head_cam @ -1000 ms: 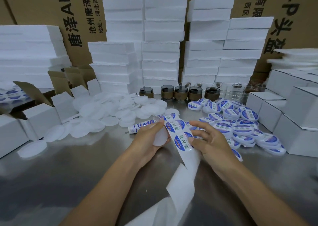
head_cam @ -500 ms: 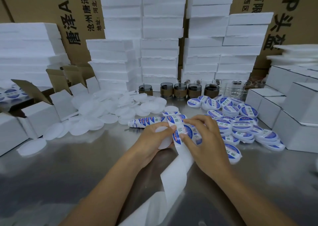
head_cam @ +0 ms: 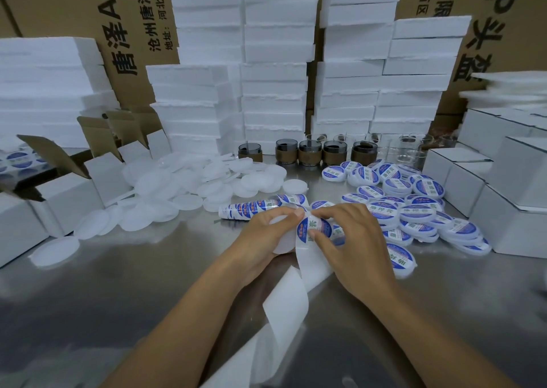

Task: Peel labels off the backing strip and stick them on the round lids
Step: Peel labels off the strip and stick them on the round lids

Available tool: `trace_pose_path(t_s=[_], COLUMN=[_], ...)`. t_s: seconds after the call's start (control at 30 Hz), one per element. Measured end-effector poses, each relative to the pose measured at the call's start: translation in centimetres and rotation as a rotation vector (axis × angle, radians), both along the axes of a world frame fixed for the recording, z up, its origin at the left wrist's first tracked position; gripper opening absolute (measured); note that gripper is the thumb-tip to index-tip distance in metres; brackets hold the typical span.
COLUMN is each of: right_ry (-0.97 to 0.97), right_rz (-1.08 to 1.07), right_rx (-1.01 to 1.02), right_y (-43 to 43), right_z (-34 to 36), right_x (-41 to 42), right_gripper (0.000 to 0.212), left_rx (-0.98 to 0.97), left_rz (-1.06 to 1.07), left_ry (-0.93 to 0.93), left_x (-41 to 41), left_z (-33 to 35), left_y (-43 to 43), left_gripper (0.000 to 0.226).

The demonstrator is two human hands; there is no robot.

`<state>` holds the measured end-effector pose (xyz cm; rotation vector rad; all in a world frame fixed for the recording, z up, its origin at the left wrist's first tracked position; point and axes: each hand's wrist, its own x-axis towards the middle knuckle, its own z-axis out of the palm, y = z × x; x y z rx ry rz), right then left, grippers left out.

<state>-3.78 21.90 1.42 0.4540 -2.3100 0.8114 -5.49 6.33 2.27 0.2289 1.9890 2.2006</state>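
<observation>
Two hands meet over the middle of the steel table point(head_cam: 118, 284), and most of the risk sits between them. The left hand point(head_cam: 263, 236) curls round a blank white lid point(head_cam: 281, 244), its thumb pressing the backing strip point(head_cam: 296, 299) against the lid. The right hand point(head_cam: 355, 239) pinches a blue-and-white label point(head_cam: 318, 226) between thumb and forefinger. Whether the label has begun to lift I cannot tell, as the fingertips cover its edge.

The likeliest fault, as I judge it, is a creased or crooked label. It looks thin and sticky, so a sharp pull could curl it onto itself or onto a finger. Should the left thumb slacken, the strip might slide instead of letting the label go.

The lid is largely hidden behind strip and label, so centring is done half blind. An off-centre landing would leave the label overhanging the rim.

The emptied strip trails toward the near edge between the forearms, where an arm resting on it could tug the work askew. The unpeeled run of labels point(head_cam: 257, 207) lies just beyond the hands.

The heap of labelled lids point(head_cam: 414, 210) crowds the right hand, so a careless sweep could scatter it. The blank lids point(head_cam: 177, 186) lie toward the far left.
</observation>
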Motion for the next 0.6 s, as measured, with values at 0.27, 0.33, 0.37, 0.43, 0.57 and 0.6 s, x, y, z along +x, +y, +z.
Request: trace_pose_path(t_s=[0.27, 0.33, 0.37, 0.43, 0.57, 0.6], right_ry=[-0.005, 0.003, 0.008, 0.012, -0.004, -0.011], right_rz=[-0.014, 0.000, 0.008, 0.024, 0.040, 0.045], right_rx=[0.023, 0.020, 0.015, 0.012, 0.014, 0.014], right_y=[-0.03, -0.04, -0.01, 0.02, 0.00, 0.01], right_z=[0.15, 0.16, 0.17, 0.24, 0.33, 0.35], right_x=[0.07, 0.10, 0.11, 0.10, 0.14, 0.18], right_gripper=[0.023, 0.022, 0.021, 0.017, 0.011, 0.011], left_rx=[-0.008, 0.007, 0.011, 0.005, 0.006, 0.018], left_rz=[0.104, 0.127, 0.138, 0.162, 0.223, 0.240], left_ry=[0.034, 0.032, 0.034, 0.039, 0.031, 0.027], left_x=[0.10, -0.15, -0.27, -0.34, -0.47, -0.49], left_z=[0.15, -0.09, -0.19, -0.27, -0.36, -0.36], left_y=[0.23, 0.21, 0.21, 0.23, 0.23, 0.21], left_gripper=[0.015, 0.009, 0.011, 0.016, 0.018, 0.018])
